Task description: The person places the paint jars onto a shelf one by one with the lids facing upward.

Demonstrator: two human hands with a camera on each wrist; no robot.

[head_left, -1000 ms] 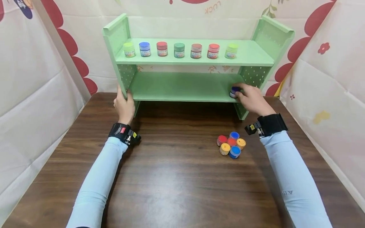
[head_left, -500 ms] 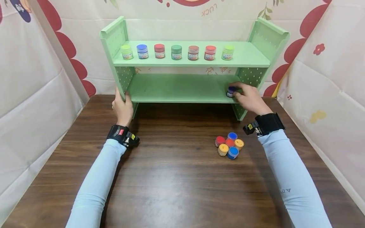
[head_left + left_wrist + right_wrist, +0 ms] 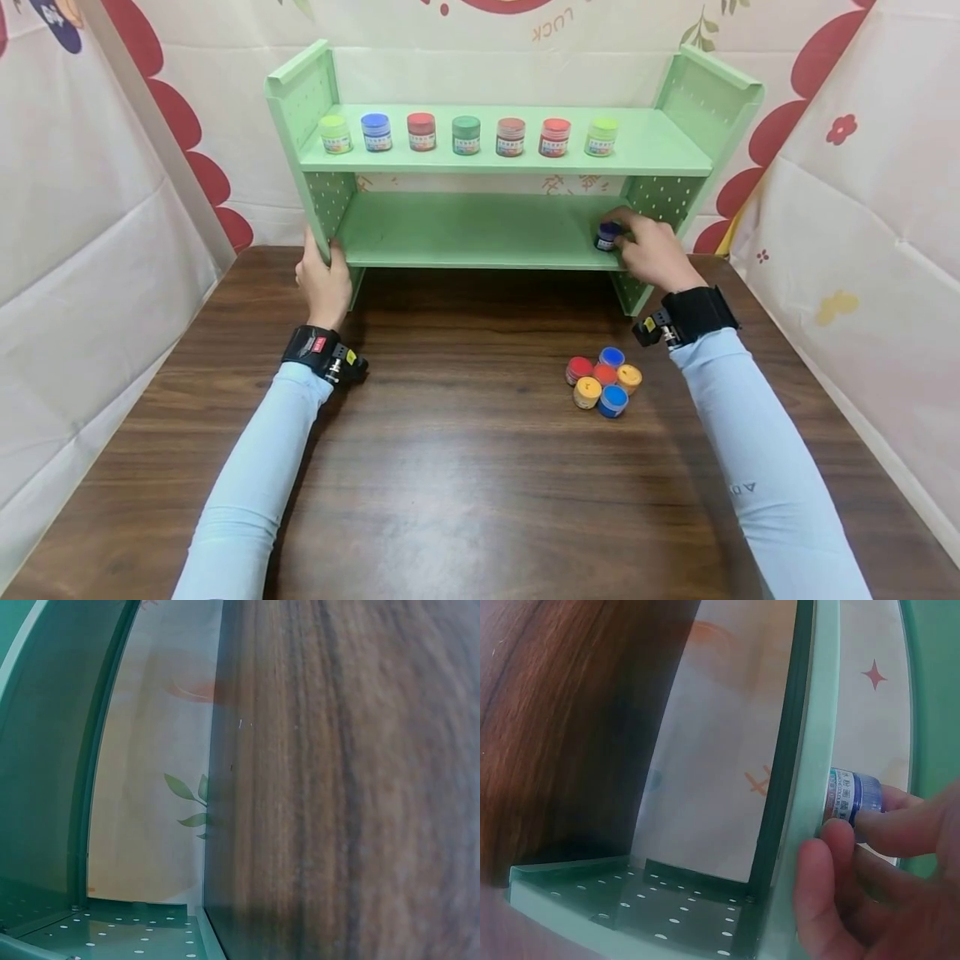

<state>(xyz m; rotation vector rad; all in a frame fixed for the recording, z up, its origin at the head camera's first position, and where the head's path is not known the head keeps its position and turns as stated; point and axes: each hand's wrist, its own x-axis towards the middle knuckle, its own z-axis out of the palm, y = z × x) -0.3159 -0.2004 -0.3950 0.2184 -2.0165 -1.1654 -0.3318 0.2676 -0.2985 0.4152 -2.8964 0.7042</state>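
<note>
A light green two-tier shelf rack [image 3: 480, 225] stands at the back of the table. At its left side panel, my left hand [image 3: 324, 283] grips the panel's lower front edge, thumb on the inner side and fingers outside. My right hand [image 3: 654, 250] pinches a small dark blue-purple paint jar [image 3: 606, 237] at the right end of the lower tier. In the right wrist view, thumb and fingers close round the jar's lid, and its labelled base sits right at the shelf's front lip. The left wrist view shows rack and table without the hand.
Along the upper tier stands a row of several paint jars, including a green jar [image 3: 466, 136]. A cluster of several more, among them a yellow jar [image 3: 587, 392] and a blue jar [image 3: 612, 401], sits on the brown table [image 3: 450, 467], right of centre. Printed cloth [image 3: 847, 208] encloses the table.
The right wrist has shifted slightly left and toward the rack, the jar still between the fingers at the lower tier's right end. The left hand keeps its hold on the side panel.
</note>
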